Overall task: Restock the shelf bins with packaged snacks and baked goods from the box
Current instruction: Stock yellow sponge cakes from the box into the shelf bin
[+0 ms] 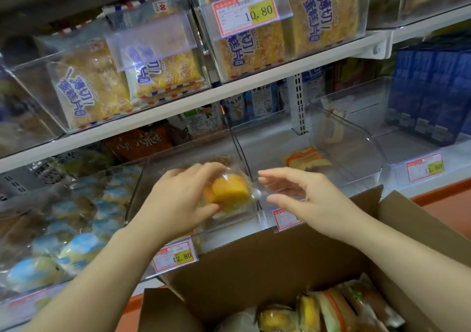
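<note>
My left hand (178, 199) grips a clear-wrapped yellow cake (230, 189) over the front of a clear shelf bin (153, 178) on the lower shelf. My right hand (300, 191) hovers just right of the cake with its fingers spread and relaxed, holding nothing. Below the hands stands an open cardboard box (254, 268) with several wrapped baked goods (318, 311) inside.
The neighbouring clear bin (356, 158) to the right holds one orange-striped pack (305, 158). A bin of blue-and-yellow packs (71, 229) lies to the left. The upper shelf carries bins of sliced cake packs (254, 38). Price tags (175, 256) hang on the bin fronts.
</note>
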Demonstrator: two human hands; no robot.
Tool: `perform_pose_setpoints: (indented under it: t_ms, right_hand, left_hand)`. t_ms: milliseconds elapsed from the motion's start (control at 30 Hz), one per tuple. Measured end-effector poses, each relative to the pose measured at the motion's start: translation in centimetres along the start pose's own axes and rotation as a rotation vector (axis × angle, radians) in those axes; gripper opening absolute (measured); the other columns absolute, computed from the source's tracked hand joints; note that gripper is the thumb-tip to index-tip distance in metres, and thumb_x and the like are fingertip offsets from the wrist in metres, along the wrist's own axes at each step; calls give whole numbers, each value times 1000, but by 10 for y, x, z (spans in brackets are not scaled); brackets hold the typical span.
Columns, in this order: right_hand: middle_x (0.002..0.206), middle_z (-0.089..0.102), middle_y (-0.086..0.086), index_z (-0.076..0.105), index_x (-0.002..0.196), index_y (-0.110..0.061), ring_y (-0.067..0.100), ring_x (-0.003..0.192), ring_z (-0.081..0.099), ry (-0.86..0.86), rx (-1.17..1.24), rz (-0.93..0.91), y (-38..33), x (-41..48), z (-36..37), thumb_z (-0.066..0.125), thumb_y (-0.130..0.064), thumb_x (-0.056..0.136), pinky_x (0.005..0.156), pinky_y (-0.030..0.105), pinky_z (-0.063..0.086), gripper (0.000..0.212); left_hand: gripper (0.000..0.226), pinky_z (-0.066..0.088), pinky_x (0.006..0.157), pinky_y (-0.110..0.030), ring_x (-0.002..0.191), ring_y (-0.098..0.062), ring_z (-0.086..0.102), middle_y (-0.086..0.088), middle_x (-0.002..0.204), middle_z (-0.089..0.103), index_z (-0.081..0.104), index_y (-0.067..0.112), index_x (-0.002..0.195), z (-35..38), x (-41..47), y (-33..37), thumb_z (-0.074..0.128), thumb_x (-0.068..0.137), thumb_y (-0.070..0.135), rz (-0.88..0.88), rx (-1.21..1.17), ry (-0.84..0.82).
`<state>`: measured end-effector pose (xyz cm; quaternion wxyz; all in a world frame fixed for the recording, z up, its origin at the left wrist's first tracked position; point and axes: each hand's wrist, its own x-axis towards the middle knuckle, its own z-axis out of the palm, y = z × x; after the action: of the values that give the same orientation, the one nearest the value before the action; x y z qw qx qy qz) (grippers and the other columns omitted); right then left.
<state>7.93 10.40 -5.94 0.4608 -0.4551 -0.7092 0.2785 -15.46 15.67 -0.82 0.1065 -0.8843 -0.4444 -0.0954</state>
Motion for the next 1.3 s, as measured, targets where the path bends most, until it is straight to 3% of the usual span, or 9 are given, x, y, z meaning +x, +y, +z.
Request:
perform_pose_setpoints:
  t_ms: [100, 167, 400, 600, 800, 900, 1067, 1167, 1300]
  right_hand:
    - [110, 58, -25, 54, 126, -33, -11, 104, 54, 64, -59, 64, 16, 3, -9, 61, -19, 90, 90, 6, 43, 39]
    - [107, 58, -25, 56, 125, -32, -12, 101, 53, 75, -129, 118, 28, 3, -11, 62, -21, 90, 84, 2, 41, 37]
    - [97, 56, -27, 59, 117, -31, -16, 94, 51, 42, -251, 159, 42, 1, -7, 64, -23, 89, 74, -4, 37, 29]
    - [98, 57, -27, 60, 115, -33, -15, 95, 52, -2, -284, 169, 43, 1, -4, 64, -24, 89, 75, -3, 38, 27]
    - [104, 59, -25, 61, 115, -34, -9, 103, 53, -40, -349, 150, 44, -2, 2, 66, -25, 88, 87, 5, 39, 28]
    - [101, 55, -28, 63, 113, -32, -9, 103, 51, -6, -400, 79, 43, -7, 4, 67, -21, 87, 93, 13, 41, 28]
    - [95, 62, -17, 70, 101, -21, -1, 97, 53, 102, -523, -118, 38, -23, 3, 70, -10, 83, 86, 20, 44, 20]
    - [96, 65, -12, 71, 99, -18, 1, 97, 55, 52, -582, -147, 36, -39, 3, 69, -10, 84, 86, 17, 45, 17]
    - [101, 62, -17, 69, 105, -24, -1, 97, 55, -166, -650, 12, 37, -65, 0, 65, -19, 88, 83, 8, 39, 18]
  left_hand:
    - [72, 46, 91, -40, 113, -22, 57, 2, 133, 52, 33, 28, 142, 12, 1, -10, 66, 82, 49, -265, -52, 13]
    - [74, 48, 90, -38, 115, -21, 56, 2, 136, 50, 28, 30, 144, 29, 1, -10, 64, 83, 52, -335, -38, -108]
    - [52, 39, 101, -21, 127, -11, 47, 7, 146, 44, 39, 32, 143, 66, 13, -20, 56, 94, 39, -239, -365, -523]
    - [42, 38, 88, -18, 113, -7, 52, 6, 133, 57, 53, 26, 133, 76, 27, -20, 60, 93, 34, -277, -438, -406]
    - [34, 46, 92, -23, 107, -8, 57, 7, 121, 63, 61, 26, 120, 78, 17, -23, 59, 90, 42, -324, -523, -319]
    - [52, 49, 94, -36, 110, -14, 58, 5, 128, 59, 56, 31, 128, 71, 9, -26, 45, 88, 62, -321, -405, -189]
    - [90, 21, 115, -42, 146, -21, 18, 9, 160, 14, 17, 45, 148, 74, -17, -15, 1, 71, 89, -187, -119, -465]
    - [93, 14, 116, -48, 144, -20, 22, 9, 155, 28, 26, 43, 146, 74, -17, -8, -6, 67, 80, -192, -41, -301]
    - [43, 35, 101, -41, 105, -23, 59, 0, 108, 63, 65, 23, 112, 83, -27, 28, 38, 90, 47, 80, -94, 259]
